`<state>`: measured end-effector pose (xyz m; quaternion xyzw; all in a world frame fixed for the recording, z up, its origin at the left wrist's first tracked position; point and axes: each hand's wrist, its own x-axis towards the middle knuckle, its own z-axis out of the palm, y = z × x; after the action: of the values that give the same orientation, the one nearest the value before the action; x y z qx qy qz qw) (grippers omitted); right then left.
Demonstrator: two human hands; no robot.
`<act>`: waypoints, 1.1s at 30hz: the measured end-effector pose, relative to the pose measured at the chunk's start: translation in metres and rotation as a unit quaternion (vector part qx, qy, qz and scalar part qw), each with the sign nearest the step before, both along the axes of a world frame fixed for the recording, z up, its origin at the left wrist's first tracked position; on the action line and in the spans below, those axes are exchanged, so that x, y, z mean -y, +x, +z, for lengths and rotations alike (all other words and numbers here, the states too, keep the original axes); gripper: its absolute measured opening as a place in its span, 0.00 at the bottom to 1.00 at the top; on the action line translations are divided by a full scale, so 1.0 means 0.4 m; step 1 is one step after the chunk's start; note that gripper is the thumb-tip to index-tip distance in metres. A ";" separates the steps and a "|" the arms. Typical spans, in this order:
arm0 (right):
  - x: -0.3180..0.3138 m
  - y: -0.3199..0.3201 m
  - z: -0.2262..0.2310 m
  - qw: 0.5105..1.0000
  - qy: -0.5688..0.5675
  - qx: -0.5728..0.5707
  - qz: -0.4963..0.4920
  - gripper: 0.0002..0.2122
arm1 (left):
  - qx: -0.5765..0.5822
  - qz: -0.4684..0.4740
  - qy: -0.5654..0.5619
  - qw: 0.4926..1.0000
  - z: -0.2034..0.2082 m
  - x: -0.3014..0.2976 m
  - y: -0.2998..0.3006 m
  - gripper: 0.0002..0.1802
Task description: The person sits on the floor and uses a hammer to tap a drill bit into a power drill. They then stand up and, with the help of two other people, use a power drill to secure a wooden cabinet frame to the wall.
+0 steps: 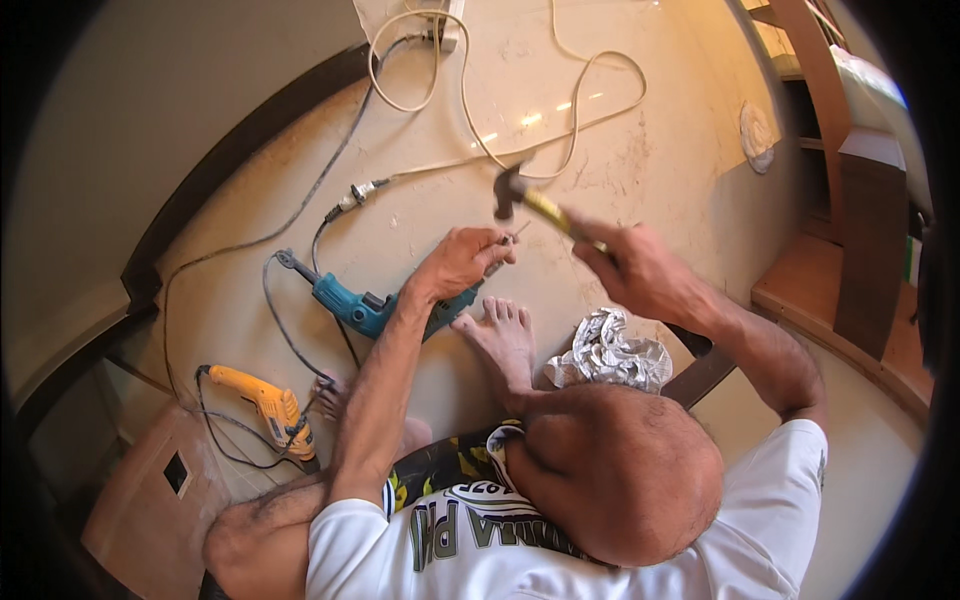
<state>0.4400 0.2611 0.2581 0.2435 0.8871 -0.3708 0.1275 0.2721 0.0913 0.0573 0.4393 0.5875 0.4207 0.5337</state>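
My right hand (640,265) is closed round the handle of a claw hammer (545,208), raised off the floor. Its dark head hangs just above and beside my left hand. Fingers pinched together, my left hand (465,262) holds a small thin metal piece (522,229) whose end pokes out past the fingertips; its exact kind is hard to make out. Under my left hand and forearm lies a teal power drill (355,308), its front end partly hidden by them. My bare foot (503,345) rests beside the drill.
A yellow power tool (265,400) lies on the floor at the left. Crumpled silvery paper (610,355) sits right of my foot. A pale extension cord (470,100) loops ahead, joined to a plug (358,194). Wooden shelving (825,275) stands at the right.
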 end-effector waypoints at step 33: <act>0.044 0.377 -0.490 0.876 -0.261 -0.060 -0.402 0.12 | 0.038 0.307 -0.005 0.951 -0.068 -0.078 -0.012 0.11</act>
<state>0.5909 0.2434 0.0620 0.5148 0.5896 -0.6218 -0.0268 0.2674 0.1225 0.0303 0.2180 0.6754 0.5778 0.4031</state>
